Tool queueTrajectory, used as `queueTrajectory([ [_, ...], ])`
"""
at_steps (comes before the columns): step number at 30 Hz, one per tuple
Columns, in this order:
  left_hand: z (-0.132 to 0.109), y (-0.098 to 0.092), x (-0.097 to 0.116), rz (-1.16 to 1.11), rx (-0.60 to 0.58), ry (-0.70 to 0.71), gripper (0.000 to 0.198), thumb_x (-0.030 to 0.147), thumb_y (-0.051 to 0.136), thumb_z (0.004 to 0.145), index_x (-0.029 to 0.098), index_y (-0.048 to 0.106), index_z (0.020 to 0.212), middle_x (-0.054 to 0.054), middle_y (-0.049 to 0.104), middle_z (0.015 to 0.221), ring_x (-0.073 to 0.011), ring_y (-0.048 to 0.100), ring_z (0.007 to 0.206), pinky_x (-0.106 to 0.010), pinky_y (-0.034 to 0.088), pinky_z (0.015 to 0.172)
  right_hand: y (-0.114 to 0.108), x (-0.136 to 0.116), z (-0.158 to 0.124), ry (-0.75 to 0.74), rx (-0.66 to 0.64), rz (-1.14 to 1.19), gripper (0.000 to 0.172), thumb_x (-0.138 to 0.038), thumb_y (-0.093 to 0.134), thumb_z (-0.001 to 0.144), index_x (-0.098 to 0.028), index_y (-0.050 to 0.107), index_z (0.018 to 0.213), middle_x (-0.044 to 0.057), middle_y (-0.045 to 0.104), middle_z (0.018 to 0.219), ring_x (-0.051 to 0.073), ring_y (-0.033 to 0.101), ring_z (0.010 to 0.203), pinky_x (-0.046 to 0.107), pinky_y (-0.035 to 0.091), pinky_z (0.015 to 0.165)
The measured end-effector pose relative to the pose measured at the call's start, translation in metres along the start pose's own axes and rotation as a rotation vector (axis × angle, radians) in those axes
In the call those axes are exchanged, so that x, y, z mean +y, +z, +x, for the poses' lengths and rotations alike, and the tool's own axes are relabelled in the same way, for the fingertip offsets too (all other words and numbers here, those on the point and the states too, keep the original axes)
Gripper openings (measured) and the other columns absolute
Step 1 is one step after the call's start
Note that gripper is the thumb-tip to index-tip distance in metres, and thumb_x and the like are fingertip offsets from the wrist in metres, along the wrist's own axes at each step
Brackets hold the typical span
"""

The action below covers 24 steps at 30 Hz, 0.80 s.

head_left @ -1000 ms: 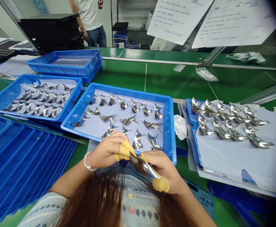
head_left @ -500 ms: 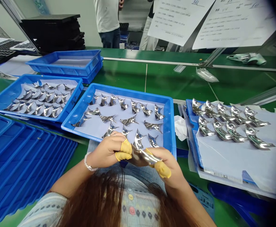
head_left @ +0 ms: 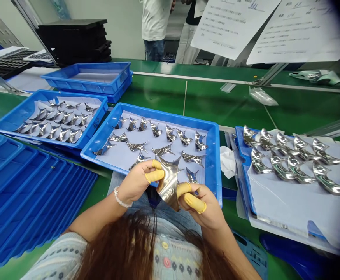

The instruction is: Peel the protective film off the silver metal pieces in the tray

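A shiny curved metal piece (head_left: 169, 181) with pointed corners and pale lettering is held up between my hands. My left hand (head_left: 141, 178), in yellow finger cots, pinches its left edge. My right hand (head_left: 200, 202), also in yellow finger cots, grips its lower right edge. Right behind it lies a blue tray (head_left: 219, 155) lined with white paper, bearing several similar metal pieces (head_left: 136, 146) spread apart. The held piece and my fingers hide part of the tray's front row.
At left stands another blue tray (head_left: 0, 126) with rows of metal pieces, above stacked blue trays (head_left: 41, 202). More pieces (head_left: 297, 147) lie on white paper at right. Crumpled paper (head_left: 227, 161) sits between. Black trays (head_left: 73, 42) are piled behind; printed sheets (head_left: 231, 25) hang above. Two people stand beyond.
The metal piece has turned from lying sideways to upright, its lettered face showing. My right hand has shifted its grip along the edge. The view has swung slightly left.
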<state>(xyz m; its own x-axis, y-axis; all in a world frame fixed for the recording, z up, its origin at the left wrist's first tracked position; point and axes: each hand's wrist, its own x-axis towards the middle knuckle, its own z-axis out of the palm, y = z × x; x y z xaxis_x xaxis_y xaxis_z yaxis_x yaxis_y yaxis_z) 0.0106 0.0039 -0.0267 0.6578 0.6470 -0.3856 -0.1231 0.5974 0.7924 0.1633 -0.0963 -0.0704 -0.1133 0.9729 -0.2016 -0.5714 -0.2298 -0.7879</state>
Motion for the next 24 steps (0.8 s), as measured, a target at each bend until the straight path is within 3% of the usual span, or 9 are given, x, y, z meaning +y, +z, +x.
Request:
queueTrajectory([
  [5, 0.005, -0.003, -0.006, -0.137, 0.059, -0.090, 0.035, 0.038, 0.078, 0.069, 0.011, 0.056, 0.069, 0.000, 0.056, 0.060, -0.0067, 0.049, 0.053, -0.017, 0.039, 0.053, 0.006, -0.007, -0.002, 0.010, -0.043, 0.076, 0.025, -0.041, 0.077, 0.073, -0.017, 0.073, 0.077, 0.002, 0.059, 0.058, 0.011, 0.047, 0.048, 0.025, 0.040, 0.051],
  [10, 0.008, -0.005, -0.013, -0.218, 0.096, -0.165, 0.036, 0.038, 0.081, 0.064, 0.012, 0.057, 0.071, 0.000, 0.054, 0.062, -0.0072, 0.047, 0.056, -0.018, 0.039, 0.055, 0.008, -0.003, 0.000, 0.025, 0.025, 0.129, 0.028, -0.040, 0.083, 0.065, -0.017, 0.070, 0.073, 0.000, 0.056, 0.053, 0.011, 0.048, 0.048, 0.022, 0.037, 0.046],
  [12, 0.008, -0.003, -0.012, -0.230, 0.104, -0.171, 0.038, 0.039, 0.082, 0.063, 0.012, 0.057, 0.071, 0.000, 0.053, 0.062, -0.0074, 0.047, 0.055, -0.018, 0.039, 0.055, 0.007, 0.000, 0.002, 0.018, 0.062, 0.143, 0.031, -0.040, 0.085, 0.062, -0.017, 0.066, 0.070, -0.001, 0.053, 0.051, 0.010, 0.045, 0.046, 0.021, 0.033, 0.044],
  [17, 0.004, -0.001, -0.006, -0.268, 0.126, -0.155, 0.038, 0.036, 0.084, 0.061, 0.011, 0.059, 0.075, 0.001, 0.055, 0.065, -0.0074, 0.049, 0.058, -0.018, 0.041, 0.056, 0.003, 0.010, 0.004, 0.041, 0.035, 0.242, 0.034, -0.042, 0.081, 0.069, -0.017, 0.058, 0.073, -0.010, 0.034, 0.044, 0.004, 0.021, 0.038, 0.019, 0.019, 0.039],
  [24, -0.002, 0.003, 0.002, -0.223, 0.124, -0.117, 0.033, 0.028, 0.085, 0.060, 0.011, 0.061, 0.074, 0.002, 0.056, 0.065, -0.0055, 0.051, 0.057, -0.016, 0.042, 0.055, 0.000, 0.017, 0.002, 0.061, -0.009, 0.273, 0.035, -0.045, 0.077, 0.073, -0.017, 0.056, 0.079, -0.008, 0.042, 0.050, 0.003, 0.019, 0.038, 0.020, 0.017, 0.040],
])
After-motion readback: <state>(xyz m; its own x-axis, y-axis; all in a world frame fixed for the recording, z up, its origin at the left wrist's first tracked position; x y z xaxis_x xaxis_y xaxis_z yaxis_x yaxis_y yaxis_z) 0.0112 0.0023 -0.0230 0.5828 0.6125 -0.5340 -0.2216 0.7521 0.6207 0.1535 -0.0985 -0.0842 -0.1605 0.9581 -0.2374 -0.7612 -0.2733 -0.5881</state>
